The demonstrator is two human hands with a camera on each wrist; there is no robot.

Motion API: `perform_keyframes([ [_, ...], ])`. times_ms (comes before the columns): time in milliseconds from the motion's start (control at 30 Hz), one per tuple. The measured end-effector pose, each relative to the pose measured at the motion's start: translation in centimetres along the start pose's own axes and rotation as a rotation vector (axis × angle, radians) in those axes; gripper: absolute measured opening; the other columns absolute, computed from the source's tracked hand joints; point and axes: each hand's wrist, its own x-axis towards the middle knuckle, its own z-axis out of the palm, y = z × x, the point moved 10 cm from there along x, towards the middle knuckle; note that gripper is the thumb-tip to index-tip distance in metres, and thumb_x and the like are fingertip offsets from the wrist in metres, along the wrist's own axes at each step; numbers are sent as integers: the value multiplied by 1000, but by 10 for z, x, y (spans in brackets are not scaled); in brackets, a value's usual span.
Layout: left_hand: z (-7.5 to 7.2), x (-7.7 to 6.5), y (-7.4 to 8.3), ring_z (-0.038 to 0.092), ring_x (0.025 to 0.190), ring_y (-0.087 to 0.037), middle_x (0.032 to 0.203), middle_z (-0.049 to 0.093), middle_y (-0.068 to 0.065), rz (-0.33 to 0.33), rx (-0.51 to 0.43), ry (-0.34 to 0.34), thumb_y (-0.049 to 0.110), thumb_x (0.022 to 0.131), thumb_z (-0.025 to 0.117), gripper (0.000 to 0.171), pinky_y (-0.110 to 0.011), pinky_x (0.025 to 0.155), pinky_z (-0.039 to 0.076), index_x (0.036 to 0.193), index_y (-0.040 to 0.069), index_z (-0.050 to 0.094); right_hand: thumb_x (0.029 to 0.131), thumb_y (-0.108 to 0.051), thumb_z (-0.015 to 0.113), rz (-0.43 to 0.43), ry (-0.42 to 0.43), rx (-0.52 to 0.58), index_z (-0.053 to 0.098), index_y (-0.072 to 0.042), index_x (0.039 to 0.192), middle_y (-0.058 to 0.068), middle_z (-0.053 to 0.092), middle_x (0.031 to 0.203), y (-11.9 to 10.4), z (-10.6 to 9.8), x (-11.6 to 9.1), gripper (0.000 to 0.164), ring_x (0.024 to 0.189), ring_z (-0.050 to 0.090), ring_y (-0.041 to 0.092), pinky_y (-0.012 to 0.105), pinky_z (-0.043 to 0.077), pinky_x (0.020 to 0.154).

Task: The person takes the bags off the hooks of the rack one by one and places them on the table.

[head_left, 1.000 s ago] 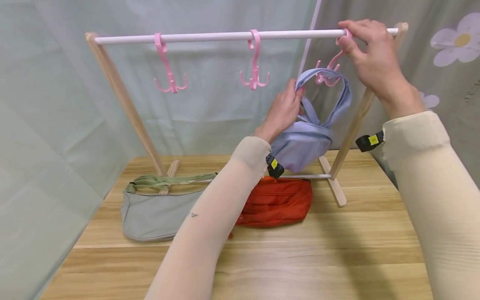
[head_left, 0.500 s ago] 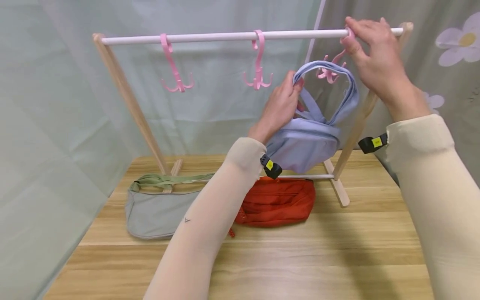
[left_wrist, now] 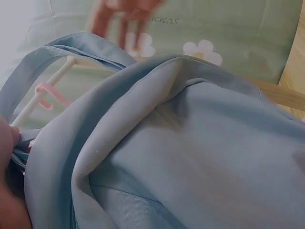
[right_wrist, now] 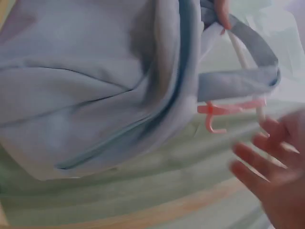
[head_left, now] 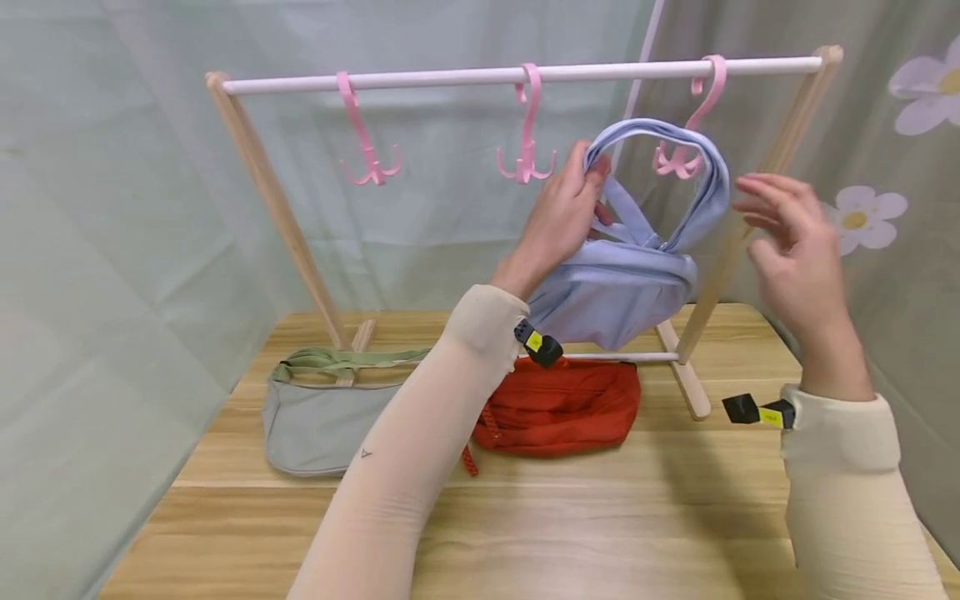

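A light blue bag (head_left: 611, 292) hangs from my left hand (head_left: 557, 204), which grips one side of its looped strap (head_left: 712, 187). The strap arches in front of the right-hand pink hook (head_left: 705, 108); whether it touches the prongs I cannot tell. My right hand (head_left: 802, 250) is off the rail, just right of the strap, holding nothing, its fingers loosely bent. In the right wrist view this hand (right_wrist: 276, 162) is blurred, near the pink hook (right_wrist: 224, 109). The left wrist view is mostly filled by the bag (left_wrist: 200, 143).
A white rail (head_left: 450, 79) on wooden legs carries two more pink hooks, one at the middle (head_left: 527, 133) and one at the left (head_left: 365, 137). On the wooden table (head_left: 600, 533) lie a grey bag (head_left: 322, 425) with a green strap and a red bag (head_left: 562, 408).
My right hand has let go of the right pink hook at the rail and come down beside the strap. The left hand still holds the blue bag, its strap slightly higher.
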Motion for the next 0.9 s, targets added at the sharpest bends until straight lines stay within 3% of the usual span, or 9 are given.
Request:
perform_keyframes([
  [100, -3, -2, 1, 70, 77, -20, 95, 57, -10, -3, -36, 6, 26, 115, 38, 16, -33, 65, 60, 120, 13, 46, 86, 18, 56, 59, -299, 45, 33, -11, 163, 4, 27, 162, 20, 33, -19, 85, 149, 30, 21, 37, 20, 126],
  [133, -3, -3, 1, 71, 77, -20, 94, 57, -10, -4, -50, 6, 27, 115, 38, 17, -33, 64, 60, 119, 13, 46, 87, 15, 63, 87, -359, 48, 29, -13, 165, 6, 23, 163, 26, 43, -25, 89, 153, 24, 25, 42, 15, 127],
  [200, -4, -5, 1, 71, 77, -21, 95, 58, -11, -3, -86, 6, 29, 114, 38, 19, -34, 64, 61, 118, 13, 46, 88, 5, 75, 131, -404, 20, 29, -18, 165, 6, 26, 164, 37, 56, -32, 92, 151, 26, 24, 39, 17, 126],
  [300, -5, -9, 0, 72, 78, -22, 99, 60, -10, -3, -136, 2, 30, 114, 40, 20, -35, 63, 61, 118, 11, 46, 87, 0, 82, 156, -305, 6, 46, -11, 155, 2, 51, 147, 48, 64, -33, 77, 133, 47, 16, 26, 35, 112],
  [400, -4, -13, -6, 72, 80, -23, 102, 62, -10, -17, -175, -12, 29, 114, 40, 20, -37, 64, 61, 118, 10, 47, 88, 3, 80, 139, -167, 41, 62, -2, 137, -10, 66, 122, 53, 64, -33, 52, 109, 57, 7, 15, 42, 91],
  [533, -5, -19, -18, 71, 82, -21, 103, 66, -8, -29, -153, -20, 16, 112, 41, 12, -32, 68, 59, 115, 9, 50, 89, 1, 80, 156, -73, 43, 71, -1, 117, -24, 68, 108, 58, 59, -37, 29, 99, 58, 4, 17, 42, 84],
  [700, -6, -31, -22, 64, 92, -15, 102, 71, -6, 46, -42, -26, -1, 102, 47, 13, -22, 82, 48, 110, 5, 56, 90, 2, 78, 174, -39, -18, 66, 1, 114, -21, 61, 99, 59, 49, -47, 27, 92, 52, 6, 19, 38, 79],
  [800, 1, -41, -23, 64, 98, -15, 104, 71, -8, 74, -56, -77, -1, 101, 51, 13, -21, 87, 46, 112, 3, 56, 90, 3, 77, 157, -35, -47, 64, 5, 114, -19, 57, 97, 54, 42, -53, 27, 91, 49, 6, 18, 36, 78],
  [900, 9, -53, -27, 65, 106, -14, 111, 71, -8, 76, -128, -159, 5, 102, 58, 19, -22, 92, 47, 121, 3, 54, 90, 5, 76, 132, -27, -60, 64, 7, 111, -20, 56, 98, 49, 35, -58, 24, 93, 49, 4, 16, 35, 80],
])
